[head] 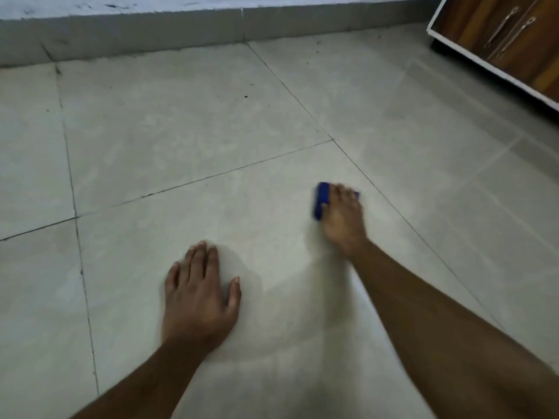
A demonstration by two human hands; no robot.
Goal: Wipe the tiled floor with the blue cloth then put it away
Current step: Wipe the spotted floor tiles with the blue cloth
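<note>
The blue cloth (321,201) is pressed onto the tiled floor (187,122) under the right hand (341,219), fingers laid over it, presumably for wiping pressure. The left hand (198,293) is spread flat nearby, holding nothing, seemingly for support.

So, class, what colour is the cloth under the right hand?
Blue cloth, seen in the head view.

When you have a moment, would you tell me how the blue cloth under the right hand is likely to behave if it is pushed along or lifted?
The blue cloth looks bunched into a small wad under the right hand, so it is probably soft and would flop open when lifted. It likely slides easily on the smooth tiled floor. Being small, it is probably light, though the picture is blurred.
</note>
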